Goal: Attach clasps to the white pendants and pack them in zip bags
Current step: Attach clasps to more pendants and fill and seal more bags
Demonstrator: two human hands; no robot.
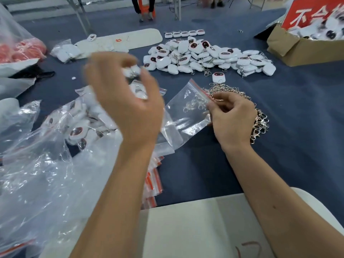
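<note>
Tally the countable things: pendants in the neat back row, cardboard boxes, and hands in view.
Pendants in the back row: 5
Cardboard box: 1
Hands: 2, the left hand and the right hand
Total: 8

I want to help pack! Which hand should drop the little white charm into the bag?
Probably the left hand: it already pinches a white charm, raised beside the clear bag. The right hand is busy pinching the bag's red zip edge, over the pile of clasps.
</note>
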